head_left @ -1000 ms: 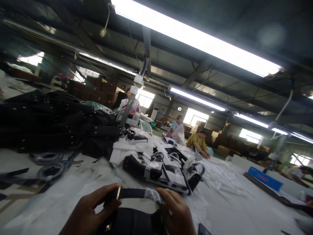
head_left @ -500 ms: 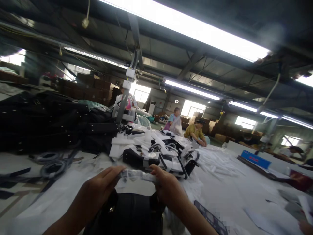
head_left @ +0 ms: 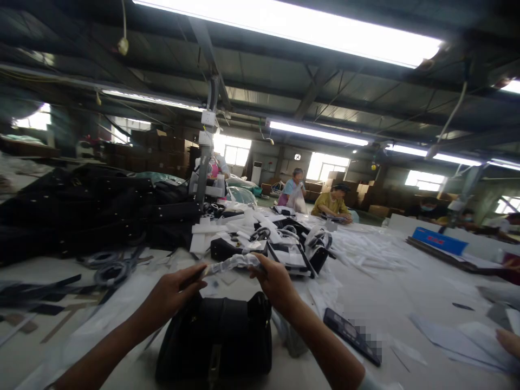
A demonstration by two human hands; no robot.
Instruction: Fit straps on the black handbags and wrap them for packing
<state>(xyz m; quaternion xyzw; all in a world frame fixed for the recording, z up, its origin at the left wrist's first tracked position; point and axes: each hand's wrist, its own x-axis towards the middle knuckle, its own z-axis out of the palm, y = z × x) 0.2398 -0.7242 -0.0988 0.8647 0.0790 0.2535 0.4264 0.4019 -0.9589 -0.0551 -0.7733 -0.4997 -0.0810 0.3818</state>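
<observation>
Fingers [head_left: 190, 276] of left hand [head_left: 173, 292] and right hand [head_left: 274, 281] pinched on ends of crinkled plastic-wrapped strap [head_left: 231, 264], above smooth black bag [head_left: 217, 338] on pale counter [head_left: 406, 303]. Beyond, heap of wrapped bags [head_left: 280, 246]; long ceiling lamps [head_left: 284, 24] overhead.

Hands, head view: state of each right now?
Left hand: closed, pinching one end of the plastic-wrapped strap.
Right hand: closed on the strap's other end, above the black handbag.

black bag [head_left: 215, 338] foot cut off, distant workers [head_left: 331, 203] too small
</observation>
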